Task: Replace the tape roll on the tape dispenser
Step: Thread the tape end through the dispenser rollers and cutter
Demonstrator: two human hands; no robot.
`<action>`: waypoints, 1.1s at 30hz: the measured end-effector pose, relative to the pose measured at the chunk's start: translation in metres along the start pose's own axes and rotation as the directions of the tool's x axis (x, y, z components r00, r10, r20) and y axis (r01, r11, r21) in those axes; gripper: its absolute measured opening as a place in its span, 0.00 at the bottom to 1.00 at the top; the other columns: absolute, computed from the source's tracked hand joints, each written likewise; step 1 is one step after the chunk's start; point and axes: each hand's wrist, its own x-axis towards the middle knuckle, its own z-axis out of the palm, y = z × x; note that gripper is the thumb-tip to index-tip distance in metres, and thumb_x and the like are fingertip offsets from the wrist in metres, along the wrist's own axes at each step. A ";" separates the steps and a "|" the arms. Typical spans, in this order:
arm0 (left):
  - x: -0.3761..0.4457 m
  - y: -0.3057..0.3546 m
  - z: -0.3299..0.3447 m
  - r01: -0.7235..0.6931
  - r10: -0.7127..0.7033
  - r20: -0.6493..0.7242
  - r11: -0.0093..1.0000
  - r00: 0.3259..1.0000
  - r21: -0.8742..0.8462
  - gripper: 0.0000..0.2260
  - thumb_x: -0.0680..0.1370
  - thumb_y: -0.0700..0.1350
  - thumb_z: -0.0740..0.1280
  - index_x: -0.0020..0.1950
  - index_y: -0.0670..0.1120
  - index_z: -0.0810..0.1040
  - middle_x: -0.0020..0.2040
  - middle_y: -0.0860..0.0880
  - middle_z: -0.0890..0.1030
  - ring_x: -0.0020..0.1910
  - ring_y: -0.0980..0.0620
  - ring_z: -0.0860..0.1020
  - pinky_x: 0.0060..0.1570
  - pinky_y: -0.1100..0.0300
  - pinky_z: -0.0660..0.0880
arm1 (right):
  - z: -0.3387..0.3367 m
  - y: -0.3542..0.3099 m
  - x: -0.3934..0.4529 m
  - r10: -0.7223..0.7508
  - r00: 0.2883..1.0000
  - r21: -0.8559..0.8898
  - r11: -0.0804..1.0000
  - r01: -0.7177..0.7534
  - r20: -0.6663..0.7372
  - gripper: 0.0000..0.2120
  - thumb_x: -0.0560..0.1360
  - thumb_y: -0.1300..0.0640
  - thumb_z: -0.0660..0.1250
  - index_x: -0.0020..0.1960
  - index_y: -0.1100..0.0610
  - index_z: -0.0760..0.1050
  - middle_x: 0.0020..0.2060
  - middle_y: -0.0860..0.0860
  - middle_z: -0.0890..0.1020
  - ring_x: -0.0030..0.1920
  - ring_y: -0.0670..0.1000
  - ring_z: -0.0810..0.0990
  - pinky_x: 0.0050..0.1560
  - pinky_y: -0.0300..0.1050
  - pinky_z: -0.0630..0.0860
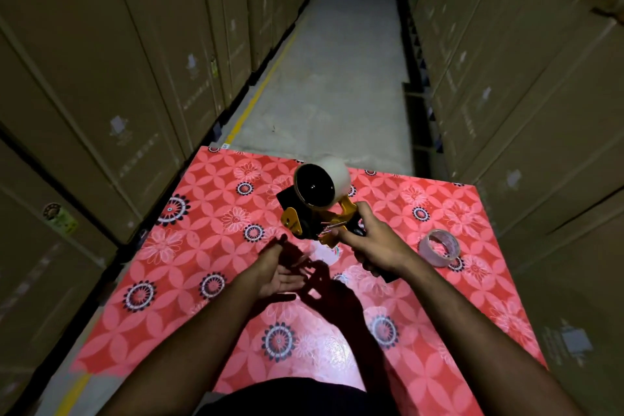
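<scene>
Two hands work over the desk (pixel 189 280), which wears a red flowered cover. Your right hand (pixel 378 246) is closed around the handle of the dispenser (pixel 314 216), holding it up above the desk with its roll end pointing away from you. A full roll (pixel 326 184) of pale tape sits on the dispenser's hub, its dark centre facing you. The yellow frame and black parts show just below the roll, in front of your fingers. Your left hand (pixel 280 275) is open, palm up, fingers spread, holding nothing; it hangs just beside and below the dispenser without touching it. A nearly spent roll (pixel 439 247) lies on the desk to the right of your right hand, tilted, apart from the dispenser. Shadows of both hands fall on the cover between your forearms. Cartons (pixel 101 94) stand stacked on both sides of the aisle, and bare floor (pixel 337 78) runs ahead beyond the desk.
</scene>
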 end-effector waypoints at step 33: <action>-0.060 0.048 -0.154 -0.303 0.256 -0.489 0.953 0.834 -0.018 0.10 0.81 0.34 0.68 0.41 0.41 0.80 0.22 0.47 0.80 0.16 0.58 0.76 0.16 0.69 0.71 | 0.085 -0.022 0.063 -0.183 0.910 0.003 0.981 0.195 0.371 0.28 0.78 0.46 0.71 0.72 0.40 0.60 0.43 0.57 0.82 0.25 0.49 0.69 0.26 0.44 0.68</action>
